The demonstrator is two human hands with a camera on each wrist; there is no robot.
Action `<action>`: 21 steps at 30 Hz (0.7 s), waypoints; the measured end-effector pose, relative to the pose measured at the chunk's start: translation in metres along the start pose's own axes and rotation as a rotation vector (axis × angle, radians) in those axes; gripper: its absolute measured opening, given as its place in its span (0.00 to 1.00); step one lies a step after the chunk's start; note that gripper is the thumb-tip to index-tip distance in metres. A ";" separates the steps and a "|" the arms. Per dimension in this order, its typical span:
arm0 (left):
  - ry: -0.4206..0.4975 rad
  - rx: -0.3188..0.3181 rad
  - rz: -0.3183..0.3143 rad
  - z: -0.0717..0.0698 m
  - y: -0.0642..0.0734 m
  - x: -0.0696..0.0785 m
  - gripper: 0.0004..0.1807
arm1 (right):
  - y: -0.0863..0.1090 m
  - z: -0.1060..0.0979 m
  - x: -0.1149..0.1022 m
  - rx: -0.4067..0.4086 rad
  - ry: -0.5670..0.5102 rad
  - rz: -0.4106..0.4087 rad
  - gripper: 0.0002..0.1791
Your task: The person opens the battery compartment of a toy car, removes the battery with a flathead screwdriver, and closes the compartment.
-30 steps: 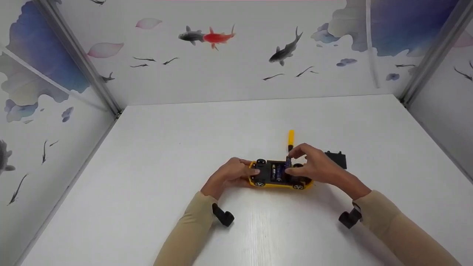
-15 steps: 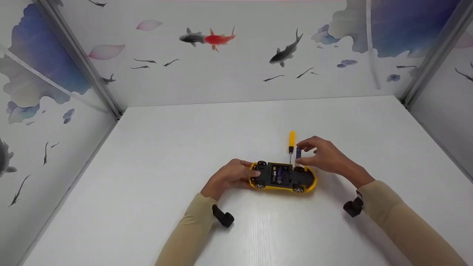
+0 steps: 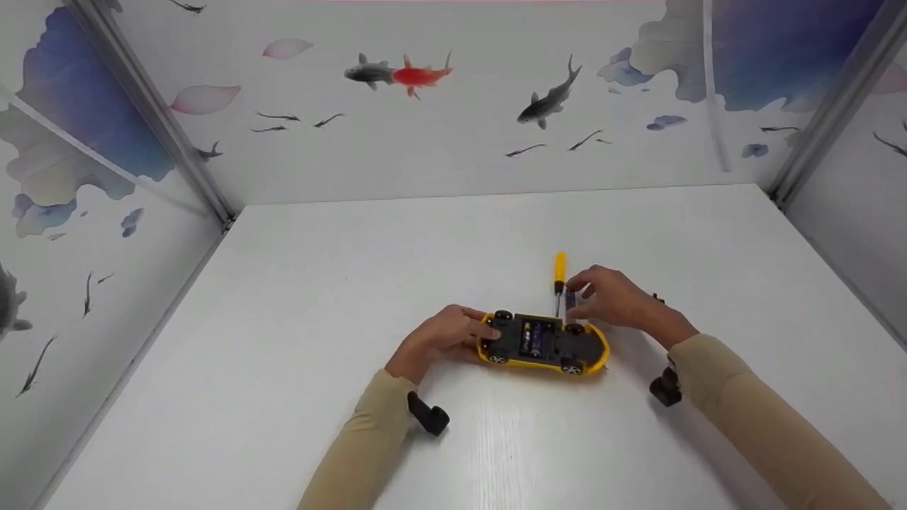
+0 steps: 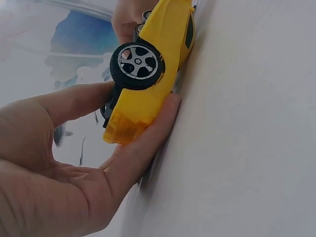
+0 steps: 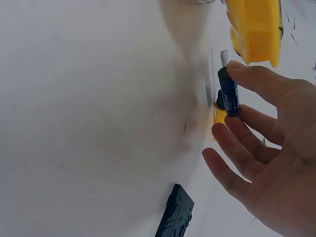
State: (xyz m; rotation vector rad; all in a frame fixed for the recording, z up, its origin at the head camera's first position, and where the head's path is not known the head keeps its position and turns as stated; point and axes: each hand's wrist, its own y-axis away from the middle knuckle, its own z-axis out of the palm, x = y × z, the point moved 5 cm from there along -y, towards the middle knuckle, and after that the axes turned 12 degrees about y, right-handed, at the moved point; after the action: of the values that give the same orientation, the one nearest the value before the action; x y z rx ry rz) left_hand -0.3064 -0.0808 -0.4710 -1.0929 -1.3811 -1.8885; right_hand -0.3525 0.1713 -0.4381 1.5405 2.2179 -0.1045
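Blue battery (image 3: pixel 571 299), right hand (image 3: pixel 615 297) pinching it at the frame's centre-right, points crosswise to the car (image 3: pixel 569 346) (gripped by the left hand (image 3: pixel 448 330)).

Left hand (image 3: pixel 448 331) gripping, right hand (image 3: pixel 615 297) pinching between thumb (image 5: pixel 261 81) and fingers (image 5: pixel 262 123), both forearms (image 3: pixel 368 428) angled inward

I can't read any word or number here. The small blue battery (image 5: pixel 230 95) that I pinch in my right grip (image 5: pixel 291 153) has pale letters along its side, but they are too tiny and fuzzy for me to make out. In the dark belly of the yellow toy car (image 3: pixel 582 346), which I hold with my left grip (image 3: pixel 446 331), the dark blue batteries (image 3: pixel 536 338) have some white and yellow print too. Those marks look like little specks, so I can't tell what they say.
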 end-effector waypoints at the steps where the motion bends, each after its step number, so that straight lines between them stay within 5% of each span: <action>1: 0.010 -0.005 -0.001 0.001 0.000 0.000 0.34 | 0.000 0.001 0.000 -0.002 0.004 -0.004 0.33; 14: 0.024 -0.021 0.003 0.002 0.001 0.000 0.33 | -0.001 0.002 0.000 -0.045 0.028 0.013 0.34; 21: 0.009 -0.012 0.003 -0.001 -0.001 -0.001 0.33 | 0.011 -0.010 -0.011 0.035 0.020 -0.027 0.29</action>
State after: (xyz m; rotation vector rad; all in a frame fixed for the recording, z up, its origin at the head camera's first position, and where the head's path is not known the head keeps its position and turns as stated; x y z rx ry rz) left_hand -0.3068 -0.0813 -0.4723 -1.0905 -1.3645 -1.8991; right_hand -0.3419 0.1689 -0.4228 1.5372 2.2644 -0.1373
